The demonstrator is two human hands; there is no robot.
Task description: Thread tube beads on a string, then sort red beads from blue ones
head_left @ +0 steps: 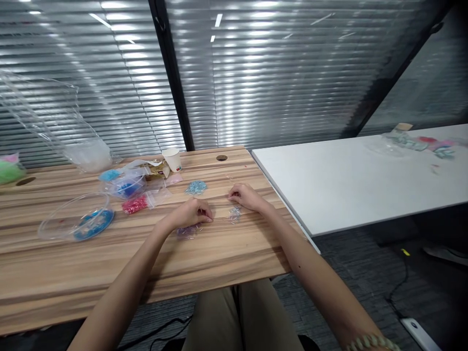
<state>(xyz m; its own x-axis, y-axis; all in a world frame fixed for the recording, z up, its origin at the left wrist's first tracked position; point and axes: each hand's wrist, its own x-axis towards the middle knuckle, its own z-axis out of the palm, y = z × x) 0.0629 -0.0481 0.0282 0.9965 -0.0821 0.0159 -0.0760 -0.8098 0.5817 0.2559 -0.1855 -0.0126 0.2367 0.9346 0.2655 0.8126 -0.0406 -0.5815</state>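
Observation:
My left hand (192, 212) rests low over the wooden table (109, 273), thumb and forefinger pinched together. Partly under it lies a small heap of purple tube-shaped beads (188, 232). My right hand (247, 197) is a short way to the right, its fingertips also pressed together near the tabletop. What either pinch holds is too small to make out. Just below the right hand is a little pile of clear tube beads (234, 214). Beyond and between the hands sits a heap of light blue beads (196, 187).
Left of my hands lie a bag of red beads (135, 204), a clear tub (126, 185) with blue contents, and a clear round lid (54, 229) beside a blue piece (94, 224). A paper cup (172, 160) stands behind. A white table (351, 180) adjoins on the right.

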